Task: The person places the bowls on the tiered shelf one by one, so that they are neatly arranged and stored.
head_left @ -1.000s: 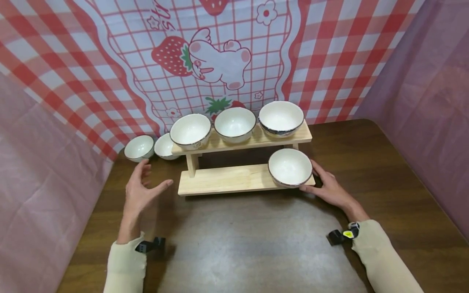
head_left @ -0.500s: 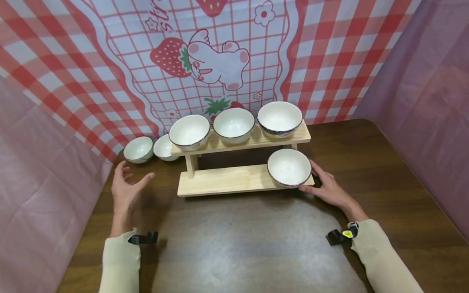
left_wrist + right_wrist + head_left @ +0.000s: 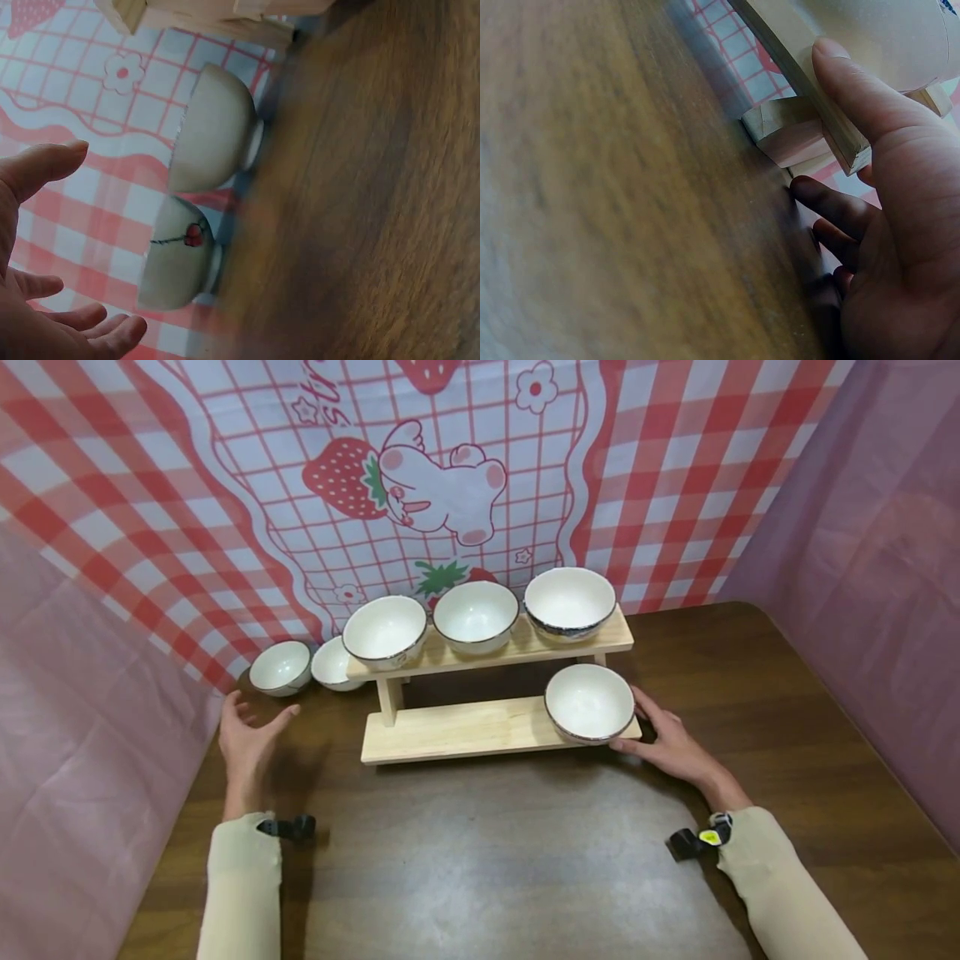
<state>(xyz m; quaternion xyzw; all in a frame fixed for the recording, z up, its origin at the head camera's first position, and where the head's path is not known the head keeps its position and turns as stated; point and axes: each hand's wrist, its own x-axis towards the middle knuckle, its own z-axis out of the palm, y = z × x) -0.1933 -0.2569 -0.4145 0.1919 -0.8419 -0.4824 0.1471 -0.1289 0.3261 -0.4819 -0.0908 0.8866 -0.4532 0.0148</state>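
My left hand (image 3: 246,743) reaches forward over the table's left side, thumb and fingers spread with nothing between them. Just beyond it stands a white dark-rimmed bowl (image 3: 281,667); the left wrist view shows a red flower on this bowl (image 3: 180,255). A second bowl (image 3: 214,131) stands beside it, partly hidden by the stand in the head view. My right hand (image 3: 670,749) holds the right end of the two-tier wooden stand (image 3: 450,731), thumb at the front edge and fingers lower down. A white bowl (image 3: 589,703) sits on that end, right beside the thumb.
On the upper tier stand three bowls: a left bowl (image 3: 386,631), a middle bowl (image 3: 476,616) and a right bowl (image 3: 570,602). A red-checked strawberry cloth (image 3: 442,485) hangs behind. Pink cloth (image 3: 97,710) borders the brown table (image 3: 465,860) on both sides.
My left hand has moved left, away from the stand and toward the leftmost bowl's near side, its fingers staying spread. The right hand and the bowls keep their places; the head view shifts slightly.
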